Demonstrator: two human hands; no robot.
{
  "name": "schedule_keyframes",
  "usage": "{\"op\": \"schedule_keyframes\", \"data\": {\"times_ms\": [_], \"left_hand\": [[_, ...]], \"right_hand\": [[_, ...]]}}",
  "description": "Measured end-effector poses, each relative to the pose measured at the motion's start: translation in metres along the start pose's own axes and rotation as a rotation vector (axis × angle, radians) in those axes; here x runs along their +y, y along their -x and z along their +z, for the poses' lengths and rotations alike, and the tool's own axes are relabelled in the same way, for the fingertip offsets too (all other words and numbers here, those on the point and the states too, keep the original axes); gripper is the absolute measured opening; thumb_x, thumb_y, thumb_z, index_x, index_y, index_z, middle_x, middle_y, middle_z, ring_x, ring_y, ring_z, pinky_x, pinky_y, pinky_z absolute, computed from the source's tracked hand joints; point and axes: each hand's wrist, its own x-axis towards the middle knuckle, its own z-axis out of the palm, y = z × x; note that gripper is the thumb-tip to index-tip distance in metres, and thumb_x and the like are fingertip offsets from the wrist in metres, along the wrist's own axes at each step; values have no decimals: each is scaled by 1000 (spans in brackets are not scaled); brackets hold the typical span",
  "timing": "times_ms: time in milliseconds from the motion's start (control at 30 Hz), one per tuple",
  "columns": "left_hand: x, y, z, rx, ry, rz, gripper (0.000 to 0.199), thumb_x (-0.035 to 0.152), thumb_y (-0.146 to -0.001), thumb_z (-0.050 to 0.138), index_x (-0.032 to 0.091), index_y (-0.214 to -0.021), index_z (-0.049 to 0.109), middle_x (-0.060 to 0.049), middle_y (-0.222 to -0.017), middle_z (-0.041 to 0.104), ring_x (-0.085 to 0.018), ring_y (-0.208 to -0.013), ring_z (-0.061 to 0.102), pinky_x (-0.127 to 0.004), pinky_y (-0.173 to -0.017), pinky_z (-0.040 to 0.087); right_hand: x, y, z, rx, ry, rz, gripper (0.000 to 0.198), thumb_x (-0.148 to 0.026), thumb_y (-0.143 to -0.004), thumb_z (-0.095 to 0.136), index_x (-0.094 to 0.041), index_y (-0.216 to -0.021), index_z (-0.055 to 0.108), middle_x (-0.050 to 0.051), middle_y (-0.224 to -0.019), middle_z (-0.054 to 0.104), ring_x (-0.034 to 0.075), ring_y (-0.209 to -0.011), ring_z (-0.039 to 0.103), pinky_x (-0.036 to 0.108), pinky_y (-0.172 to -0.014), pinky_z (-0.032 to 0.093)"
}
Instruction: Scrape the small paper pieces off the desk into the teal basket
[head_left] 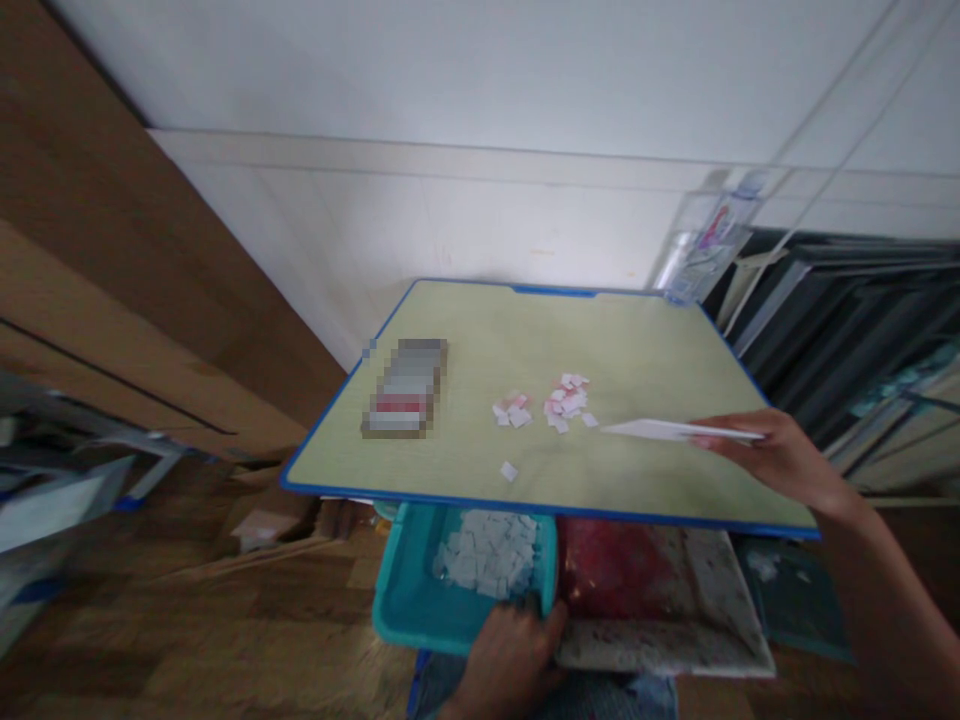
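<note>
In my right hand (757, 450), a thin white sheet (652, 430) is pinched between thumb and fingers, seen nearly edge-on. It hovers over the right half of the yellow-green tabletop (600, 340). Just left of its tip lie two loose clusters of small white and pinkish square pieces (566, 400), and a single white piece (509, 471) sits nearer the front edge. Below the table, my left hand (514, 650) is curled over the near right corner of a teal basin (412, 625), its thumb outside the rim. Many small white pieces (491, 550) fill the basin's middle.
A blurred-out rectangular object (405, 390) lies on the left of the blue-edged table. At its back right corner stands a clear plastic bottle (716, 240). Under the table, a red-stained tray (660, 645) sits beside the basin. Dark panels (847, 300) lean at right; cardboard stands left.
</note>
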Motion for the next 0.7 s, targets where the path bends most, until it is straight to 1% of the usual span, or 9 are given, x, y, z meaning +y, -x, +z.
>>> {"op": "schedule_keyframes", "data": {"times_ms": [100,200,267,400,467,567,600,700], "left_hand": [[0,0,-2,-17,5,5,37,37,-73,48,21,-106,43,-9,-84,52,-24,-72,51,-34,-60,40],[-1,0,-2,-28,8,23,35,36,-73,48,21,-104,44,-9,-83,53,-24,-70,51,-34,-58,40],[-1,0,-1,-24,6,25,35,36,-73,48,21,-105,44,-9,-83,53,-24,-70,51,-35,-59,40],[-2,0,1,-12,4,10,38,37,-72,50,21,-106,42,-9,-84,52,-24,-71,51,-34,-59,40],[-2,0,2,-4,7,14,40,38,-72,50,21,-107,41,-9,-84,52,-24,-71,51,-34,-59,41],[-2,0,3,11,9,21,39,38,-73,49,22,-107,41,-9,-85,52,-24,-71,52,-34,-59,41],[-2,-1,3,13,9,21,39,38,-73,49,22,-107,41,-8,-85,52,-25,-71,52,-34,-59,41],[-2,-1,5,13,6,17,41,37,-72,49,22,-109,40,-8,-84,52,-25,-71,52,-34,-59,41]], "right_hand": [[-6,-19,10,4,-19,-35,35,-39,-73,49,-12,-89,65,9,-88,66,23,-76,60,30,-66,45],[-10,-26,14,-77,-8,-79,33,-39,-74,48,-14,-88,65,7,-85,67,22,-74,60,29,-64,46],[-13,-24,14,-107,17,-98,32,-36,-75,48,-13,-89,65,8,-84,67,21,-73,60,27,-64,46],[-18,-17,10,-40,23,-65,31,-33,-76,48,-10,-90,64,9,-87,66,20,-76,60,25,-64,45],[-19,-14,8,-72,12,-62,31,-32,-76,47,-10,-90,64,10,-87,66,20,-76,60,25,-64,45],[-18,-12,6,-176,-4,-84,31,-31,-76,47,-11,-93,63,10,-88,66,20,-77,60,25,-67,45],[-17,-12,6,-190,-5,-81,31,-31,-76,48,-11,-93,64,10,-88,66,20,-77,60,25,-67,45],[-15,-9,5,-146,3,-50,32,-33,-76,47,-11,-92,64,11,-88,66,20,-77,60,26,-67,45]]}}
